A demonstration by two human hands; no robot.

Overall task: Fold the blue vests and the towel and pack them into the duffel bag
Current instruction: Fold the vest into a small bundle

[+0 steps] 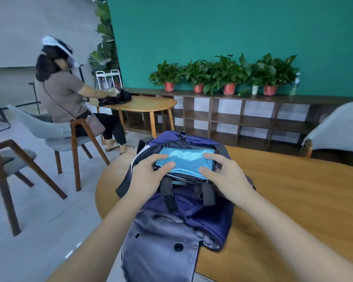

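While the navy nylon duffel bag (pixel 194 202) lay unzipped on the rounded wooden worktop (pixel 293 200), a folded, shiny light-blue mesh vest (pixel 186 161) sat flat in its open mouth, on top of other folded layers whose edges showed just below it. The left hand (pixel 149 176) rested on the vest's near-left corner, thumb stretched along the fabric and fingers laid over its edge. The right hand (pixel 226 174) hovered with spread, loosely bent fingers at the near-right corner, touching the cloth; whether it gripped anything could not be told. Two dark webbing handle straps (pixel 207 193) lay limp over the bag's soft front panel. A grey garment with black round buttons (pixel 161 247) draped off the worktop's near edge, overlapping the bag. Beyond, another person (pixel 65 94) sat on a grey chair with wooden legs (pixel 73 143) at a second wooden table (pixel 145 103), and potted green plants in red pots (pixel 228 76) lined a low dark shelf (pixel 253 119) against a teal wall (pixel 232 27).
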